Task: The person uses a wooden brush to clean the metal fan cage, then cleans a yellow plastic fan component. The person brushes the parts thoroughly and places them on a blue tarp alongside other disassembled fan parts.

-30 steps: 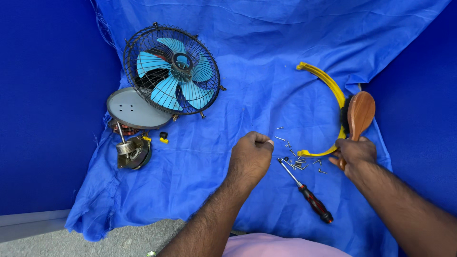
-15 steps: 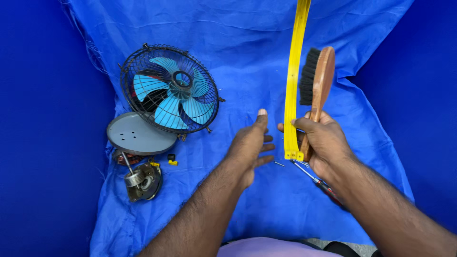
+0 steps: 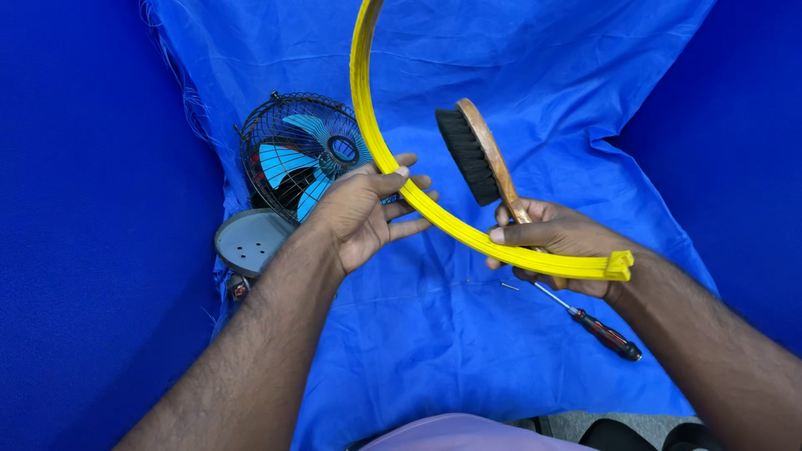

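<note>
The left hand (image 3: 363,213) was raised above the blue cloth (image 3: 518,67), its fingers (image 3: 401,179) curled around the curved yellow plastic band (image 3: 380,154), so that its grip was clasped on the band's middle stretch. The band swept in an arc from the top edge of the view, down past the left hand, and across to the right, where it ended in a small notched tip just above the right wrist.

The right hand (image 3: 555,246) held two things at once: its grip was wrapped around the handle of a wooden brush with black bristles (image 3: 476,154), and the thumb pressed on the lower run of the yellow band. The brush stood tilted up and leftward out of the hand, its bristles facing left toward the band's inner curve, close to it but apart from it.

Below the hands, on the cloth, lay a screwdriver with a dark red and black handle (image 3: 597,326), its thin shaft pointing up and left beneath the right hand, with a small screw (image 3: 510,286) just beside its tip.

To the left, partly hidden behind the left hand, lay a small fan with light blue blades inside a black wire cage (image 3: 288,150). A round grey plate with small holes (image 3: 251,240) rested just beneath the cage, touching the left forearm's edge in the view.
</note>
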